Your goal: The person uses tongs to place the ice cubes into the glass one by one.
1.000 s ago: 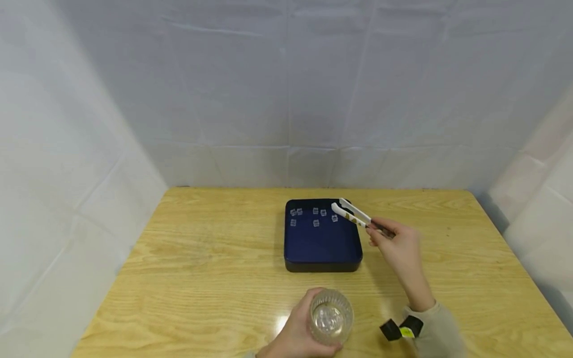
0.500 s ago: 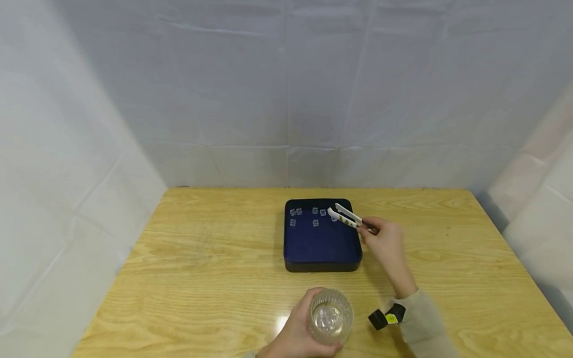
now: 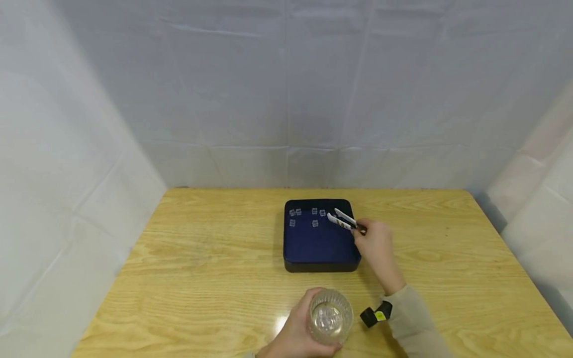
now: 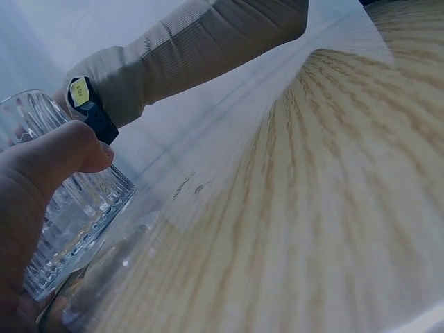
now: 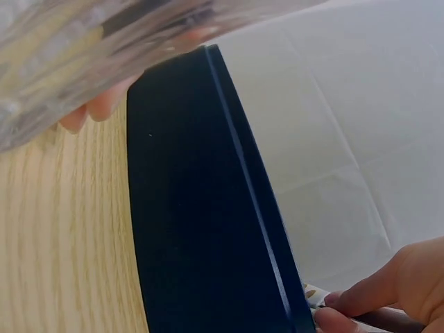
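Observation:
My left hand (image 3: 301, 328) wraps round a clear ribbed glass (image 3: 331, 316) near the front of the table; something clear lies in its bottom. In the left wrist view the thumb lies across the glass (image 4: 83, 201). My right hand (image 3: 375, 244) pinches white patterned tongs (image 3: 341, 219) with dark handles. Their tips are apart, over the right back part of a dark blue square tray (image 3: 320, 248). Several small clear cubes (image 3: 315, 223) lie in the tray's back half. One cube by the tips is mostly hidden by the tongs. The right wrist view shows the tray's outer wall (image 5: 201, 194).
The wood-grain table (image 3: 201, 268) carries the tray near its middle. White sheeting (image 3: 250, 99) hangs behind the table and along both sides. A black wrist strap with a yellow label (image 3: 379, 315) sits on the right sleeve.
My right hand has moved left and lower with the tongs, bringing their tips down over the rightmost cube. The left hand and glass have stayed in place.

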`<state>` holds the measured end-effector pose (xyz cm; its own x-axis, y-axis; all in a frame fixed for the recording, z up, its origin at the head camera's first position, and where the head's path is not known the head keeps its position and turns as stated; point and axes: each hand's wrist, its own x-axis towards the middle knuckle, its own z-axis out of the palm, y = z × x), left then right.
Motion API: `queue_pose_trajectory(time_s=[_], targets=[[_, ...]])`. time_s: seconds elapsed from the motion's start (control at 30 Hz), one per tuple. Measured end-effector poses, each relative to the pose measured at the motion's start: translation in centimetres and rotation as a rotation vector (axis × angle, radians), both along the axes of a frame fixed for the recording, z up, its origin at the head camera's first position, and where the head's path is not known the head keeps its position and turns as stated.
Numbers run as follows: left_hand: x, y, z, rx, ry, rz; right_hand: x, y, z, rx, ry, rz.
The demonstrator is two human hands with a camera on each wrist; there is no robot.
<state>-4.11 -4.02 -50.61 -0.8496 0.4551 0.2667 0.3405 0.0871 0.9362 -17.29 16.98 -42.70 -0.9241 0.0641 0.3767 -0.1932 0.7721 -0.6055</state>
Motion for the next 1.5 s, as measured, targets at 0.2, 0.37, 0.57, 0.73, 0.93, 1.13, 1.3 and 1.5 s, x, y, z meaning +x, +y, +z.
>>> queue_pose_trajectory(time_s=[0.2,0.37,0.57,0.73,0.93,1.13,1.3,1.5], targets=[[0.01,0.02,-0.10,-0.007,0.013,0.001,-0.32,-0.33,-0.39,0.040,0.006,0.000],[-0.08,0.00,-0.11,-0.006,-0.003,-0.006,-0.42,-0.41,-0.36,0.061,-0.014,-0.004],[-0.20,-0.07,-0.09,-0.021,0.038,-0.003,-0.44,-0.53,-0.11,0.064,-0.067,-0.006],[-0.24,-0.09,0.03,-0.010,-0.007,-0.012,-0.49,-0.58,-0.07,0.070,-0.065,-0.012],[-0.24,-0.06,0.07,-0.010,-0.031,-0.015,-0.45,-0.50,0.00,0.072,-0.057,-0.009],[-0.22,-0.08,0.01,-0.005,-0.014,-0.014,-0.24,-0.41,0.15,0.092,-0.077,0.001],[-0.11,-0.09,0.19,0.001,-0.015,-0.010,-0.04,-0.37,0.16,0.101,-0.059,0.014],[-0.01,-0.13,0.05,0.006,-0.022,-0.013,0.29,-0.29,-0.21,0.105,-0.019,0.010]])
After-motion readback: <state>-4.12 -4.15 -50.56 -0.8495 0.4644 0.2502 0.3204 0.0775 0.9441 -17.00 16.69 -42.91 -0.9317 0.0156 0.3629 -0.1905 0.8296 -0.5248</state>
